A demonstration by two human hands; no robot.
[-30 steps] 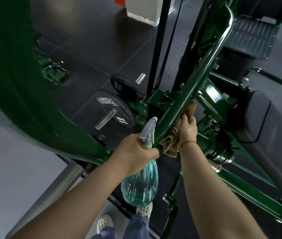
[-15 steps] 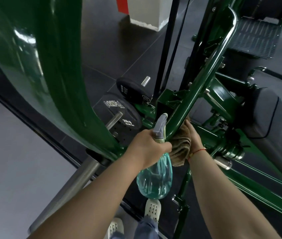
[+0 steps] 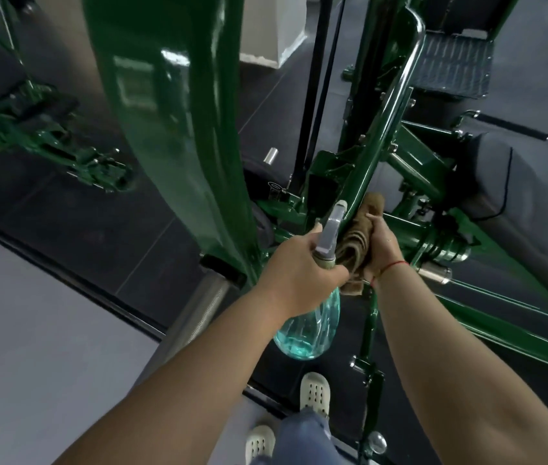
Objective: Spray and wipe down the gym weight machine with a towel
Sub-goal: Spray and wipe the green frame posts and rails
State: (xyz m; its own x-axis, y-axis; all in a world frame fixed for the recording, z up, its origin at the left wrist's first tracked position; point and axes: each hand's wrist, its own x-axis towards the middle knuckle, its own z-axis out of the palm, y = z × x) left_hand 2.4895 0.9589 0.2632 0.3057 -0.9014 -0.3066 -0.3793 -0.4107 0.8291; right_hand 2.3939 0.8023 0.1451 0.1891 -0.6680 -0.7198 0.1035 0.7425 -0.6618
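Note:
My left hand (image 3: 294, 266) grips the neck of a clear teal spray bottle (image 3: 309, 330) with a grey trigger head (image 3: 331, 229), held close to the slanted green tube (image 3: 383, 129) of the weight machine. My right hand (image 3: 383, 246) holds a bunched brown towel (image 3: 354, 243) against the lower part of that tube. A red string circles my right wrist. The towel hangs down between both hands, partly hidden behind the bottle head.
A thick green frame beam (image 3: 172, 112) stands close at the left. A black padded seat (image 3: 517, 182) lies to the right and a ribbed footplate (image 3: 453, 68) at the upper right. A knurled steel bar (image 3: 195, 313) runs below. My white shoes (image 3: 314, 391) stand on dark floor.
My right hand has slid the towel down the green tube toward me. The left hand with the bottle stayed beside it. The view shifted, bringing the thick green beam toward the centre.

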